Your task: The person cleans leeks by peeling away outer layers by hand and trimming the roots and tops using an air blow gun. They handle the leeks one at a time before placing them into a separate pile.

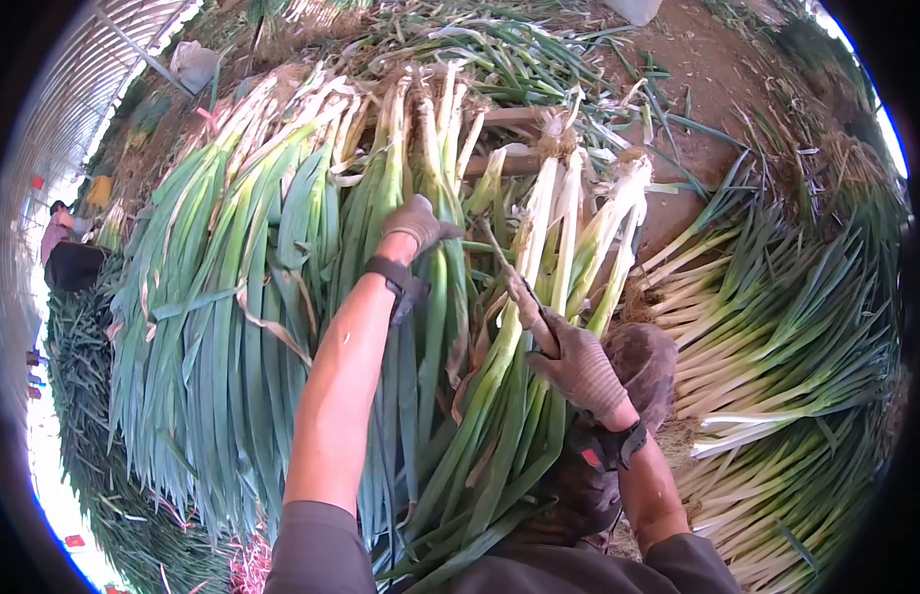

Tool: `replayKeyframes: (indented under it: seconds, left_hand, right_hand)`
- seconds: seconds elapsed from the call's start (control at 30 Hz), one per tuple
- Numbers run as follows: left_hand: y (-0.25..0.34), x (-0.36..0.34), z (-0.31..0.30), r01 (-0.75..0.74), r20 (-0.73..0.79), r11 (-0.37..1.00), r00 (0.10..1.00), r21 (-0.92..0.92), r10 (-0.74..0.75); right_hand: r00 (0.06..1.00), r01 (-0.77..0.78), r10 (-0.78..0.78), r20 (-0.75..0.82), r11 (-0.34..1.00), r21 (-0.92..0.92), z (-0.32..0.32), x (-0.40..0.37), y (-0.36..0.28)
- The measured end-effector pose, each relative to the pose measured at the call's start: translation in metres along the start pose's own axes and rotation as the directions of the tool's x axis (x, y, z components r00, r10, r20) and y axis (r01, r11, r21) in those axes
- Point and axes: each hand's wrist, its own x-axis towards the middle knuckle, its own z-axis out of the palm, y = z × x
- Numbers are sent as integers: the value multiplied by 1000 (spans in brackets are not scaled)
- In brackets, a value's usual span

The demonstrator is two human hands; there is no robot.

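Long green onions (222,228) lie side by side in a thick layer, roots toward the top and leaves hanging down toward me. My left hand (415,228), in a brown glove, rests on the stalks at the middle, its fingers partly curled; whether it grips a stalk cannot be made out. My gloved right hand (579,368) is closed round the handle of a knife (519,293), whose dirty blade points up and left. Close by this blade, a separate group of onions (544,233) with white stems and roots lies just left of my knee.
More onions (776,346) are piled at the right, white ends facing left. Loose leaves (519,59) litter the brown soil (677,59) at the top. Wooden slats (509,158) show between stalks. Another person (59,230) is at the far left, beside a dark pile (94,396).
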Motion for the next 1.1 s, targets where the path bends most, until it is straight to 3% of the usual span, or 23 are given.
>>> replayKeyframes:
  seconds: [0.07,0.13,0.27,0.4,0.57,0.7,0.83,1.1]
  left_hand:
    - [-7,-34,2,-1,120,965,992,-261,34]
    - [-20,-64,28,-42,52,970,997,-241,56]
    - [-6,-151,54,-25,59,993,998,119,18]
    - [-17,-179,79,-57,-93,983,993,173,74]
    - [-20,-181,59,38,-158,990,987,133,-17]
    - [-23,-184,64,-3,-209,990,977,143,33]
    - [-39,-175,64,-61,-81,996,994,69,66]
    - [-37,-164,71,33,-85,989,996,144,-21]
  right_hand:
    - [999,33,-33,-9,999,-35,6,-10,2]
    - [999,0,2,54,1000,-22,10,-23,-9]
    - [997,14,-8,76,996,-84,23,-52,-25]
    - [997,0,13,74,986,-167,34,-73,-23]
    - [998,-19,31,56,979,-205,43,-95,-11]
    - [997,30,-17,71,982,-187,56,-101,-25]
    - [996,-14,36,85,969,-246,67,-98,-24]
    - [987,-70,111,118,951,-302,76,-111,-24]
